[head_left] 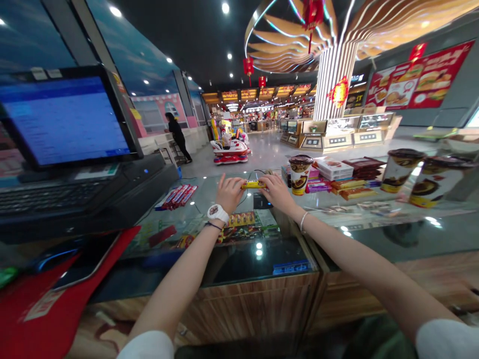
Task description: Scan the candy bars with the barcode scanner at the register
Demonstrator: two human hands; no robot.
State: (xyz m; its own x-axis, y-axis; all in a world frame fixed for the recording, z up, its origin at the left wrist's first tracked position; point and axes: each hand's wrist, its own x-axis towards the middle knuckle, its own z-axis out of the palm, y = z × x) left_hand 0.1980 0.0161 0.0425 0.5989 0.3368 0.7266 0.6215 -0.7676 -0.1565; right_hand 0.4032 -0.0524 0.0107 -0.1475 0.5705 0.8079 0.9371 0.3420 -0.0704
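Both my hands reach out over the glass counter (202, 199) and hold a narrow yellow-wrapped snack bar (254, 184) level between them. My left hand (229, 193), with a white watch on its wrist, pinches the bar's left end. The right end is between the fingers of my right hand (277, 192). Left of my hands, several red-and-blue wrapped bars (179, 195) lie side by side on the glass. A lidded brown-and-white cup (299, 174) stands just right of my right hand, beside purple packets (318, 185) and yellow packets (350, 189).
A monitor (67, 119) and keyboard (33, 197) occupy the left side, above a phone (88, 259) on red material. Two more lidded cups (400, 169) stand at right, near a white box (333, 168) and dark red packets (362, 167). A person (175, 134) in dark clothes stands farther off.
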